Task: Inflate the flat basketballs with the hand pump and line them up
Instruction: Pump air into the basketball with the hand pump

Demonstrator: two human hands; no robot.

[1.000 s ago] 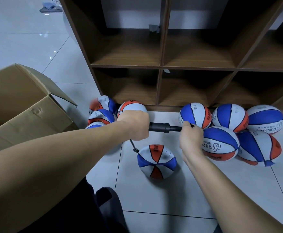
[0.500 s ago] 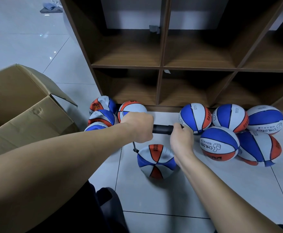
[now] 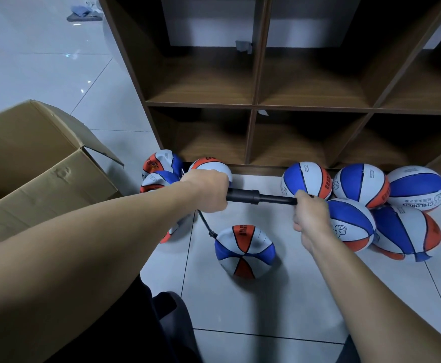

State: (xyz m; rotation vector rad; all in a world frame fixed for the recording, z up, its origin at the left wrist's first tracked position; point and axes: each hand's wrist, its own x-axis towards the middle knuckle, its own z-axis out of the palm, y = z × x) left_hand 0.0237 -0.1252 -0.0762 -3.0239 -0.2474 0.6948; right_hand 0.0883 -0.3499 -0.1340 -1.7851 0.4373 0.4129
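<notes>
A black hand pump (image 3: 260, 197) lies level above the floor between my hands. My left hand (image 3: 209, 191) grips its barrel end and my right hand (image 3: 309, 212) grips its handle end, with the rod drawn out. A thin black hose (image 3: 205, 224) runs down from the barrel to a half-flat red, white and blue basketball (image 3: 244, 251) on the tiles. Several flat balls (image 3: 161, 163) are heaped at the left behind my left arm. Several round, inflated balls (image 3: 360, 183) sit in a cluster at the right, by the shelf foot.
A wooden cubby shelf (image 3: 253, 106) with bare compartments stands right behind the balls. An open cardboard box (image 3: 31, 163) sits at the left. A grey cloth (image 3: 83, 13) lies on the far tiles. My dark trouser leg (image 3: 146, 326) fills the lower middle.
My right hand pushed the handle in toward the barrel half a second ago and has now pulled it back out to the right. The left hand stayed in place.
</notes>
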